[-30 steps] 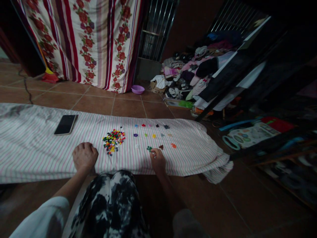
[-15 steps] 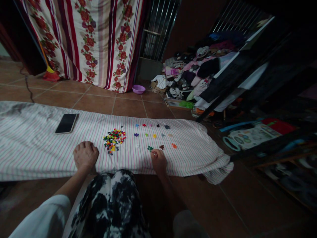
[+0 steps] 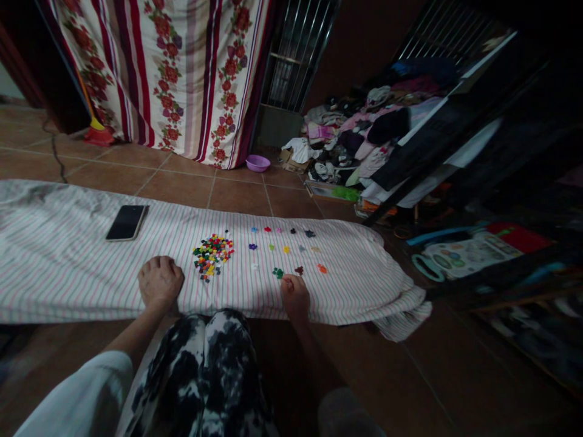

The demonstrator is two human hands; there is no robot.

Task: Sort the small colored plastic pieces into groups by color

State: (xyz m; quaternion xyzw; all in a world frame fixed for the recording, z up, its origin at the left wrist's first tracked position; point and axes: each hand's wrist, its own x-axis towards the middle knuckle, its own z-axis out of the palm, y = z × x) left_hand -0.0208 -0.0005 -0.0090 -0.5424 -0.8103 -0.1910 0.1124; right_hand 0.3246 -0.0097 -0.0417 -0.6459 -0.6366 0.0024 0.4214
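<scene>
Green pieces just beside right hand's fingertips.

Striped cloth cut off at left edge. Anything pinched in right hand: too small to tell.

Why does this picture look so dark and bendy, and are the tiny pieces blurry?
Head view: dim light, far right nearly black; glints on the metal bars; faint shadow on the striped cloth beside the right hand; outer parts look stretched, likely a wide lens; tiny pieces soft, edges fuzzy.
</scene>
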